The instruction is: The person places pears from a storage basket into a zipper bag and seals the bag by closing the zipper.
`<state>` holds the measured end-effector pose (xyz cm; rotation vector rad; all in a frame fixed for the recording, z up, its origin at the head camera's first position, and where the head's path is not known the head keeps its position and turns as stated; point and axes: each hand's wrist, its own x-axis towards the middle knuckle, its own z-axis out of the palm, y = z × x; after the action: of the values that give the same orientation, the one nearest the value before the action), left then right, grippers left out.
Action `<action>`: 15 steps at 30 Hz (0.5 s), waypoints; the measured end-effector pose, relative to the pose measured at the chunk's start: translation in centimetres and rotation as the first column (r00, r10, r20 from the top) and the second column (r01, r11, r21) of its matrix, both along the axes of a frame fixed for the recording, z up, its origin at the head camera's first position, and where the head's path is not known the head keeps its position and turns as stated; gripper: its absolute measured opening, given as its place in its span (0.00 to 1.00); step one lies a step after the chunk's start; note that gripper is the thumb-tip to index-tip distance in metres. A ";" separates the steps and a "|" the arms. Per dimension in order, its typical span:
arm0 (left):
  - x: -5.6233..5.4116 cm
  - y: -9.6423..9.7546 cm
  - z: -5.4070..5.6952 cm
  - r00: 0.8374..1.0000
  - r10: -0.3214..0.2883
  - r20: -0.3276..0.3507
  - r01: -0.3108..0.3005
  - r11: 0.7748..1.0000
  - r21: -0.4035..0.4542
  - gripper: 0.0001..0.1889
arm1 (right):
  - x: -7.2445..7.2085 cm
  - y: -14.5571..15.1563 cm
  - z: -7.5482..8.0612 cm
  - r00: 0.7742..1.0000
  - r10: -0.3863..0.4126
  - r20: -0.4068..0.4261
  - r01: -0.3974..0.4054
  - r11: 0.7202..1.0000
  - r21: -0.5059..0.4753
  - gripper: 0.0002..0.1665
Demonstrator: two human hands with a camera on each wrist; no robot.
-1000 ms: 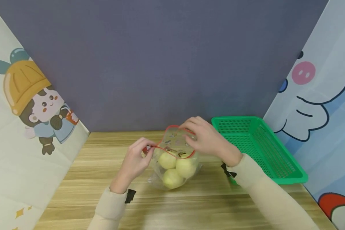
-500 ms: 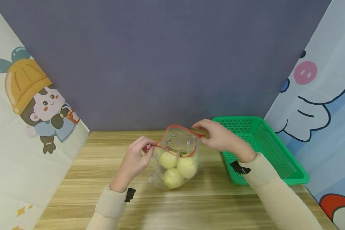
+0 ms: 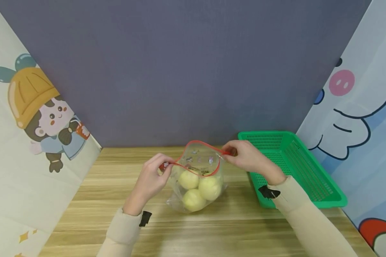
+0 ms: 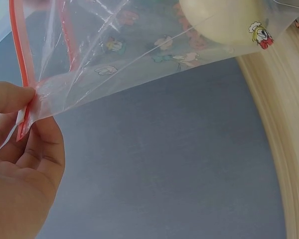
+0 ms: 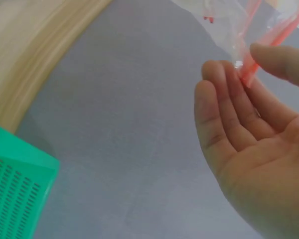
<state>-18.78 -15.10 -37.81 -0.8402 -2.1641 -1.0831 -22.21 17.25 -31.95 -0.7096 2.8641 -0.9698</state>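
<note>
A clear zip bag (image 3: 197,160) with a red-edged mouth and small printed cartoon figures stands on the wooden table, its mouth spread wide. Inside lie three round, pale yellow-green fruits (image 3: 194,200). My left hand (image 3: 152,175) pinches the left corner of the red zip edge between thumb and fingers; the left wrist view shows the thumb pressing that red strip (image 4: 23,64). At the opposite corner my right hand (image 3: 247,157) pinches the red edge, also seen in the right wrist view, where the thumb (image 5: 279,59) meets the strip above curled fingers.
To the right of the bag sits a green perforated plastic basket (image 3: 321,171), partly behind my right forearm. A grey-blue panel (image 3: 193,71) rises at the table's back edge. Cartoon-printed sheets (image 3: 16,150) flank both sides.
My right hand has come out of the bag's mouth, moved right, and now pinches the right corner of the red edge. My left hand has kept its grip on the left corner.
</note>
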 end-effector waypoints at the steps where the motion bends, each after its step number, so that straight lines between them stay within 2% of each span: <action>1: 0.0 0.0 0.0 1.000 0.002 0.002 -0.002 1.000 -0.001 0.10 | 0.0 0.0 -0.1 1.000 -0.007 0.001 0.007 1.000 -0.005 0.11; 8: 0.0 -0.1 0.0 1.000 0.010 0.002 -0.010 1.000 -0.014 0.10 | -0.3 0.6 -1.0 0.999 -0.035 -0.013 0.034 0.998 -0.058 0.07; 15: -0.4 -0.5 0.2 0.999 0.030 -0.028 -0.030 0.999 -0.013 0.11 | 0.0 1.2 -0.6 0.997 -0.051 -0.066 0.047 0.997 -0.059 0.06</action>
<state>-19.17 -15.58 -37.59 -0.8217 -2.1570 -1.0373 -22.23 18.44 -32.59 -0.6920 2.9359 -1.0588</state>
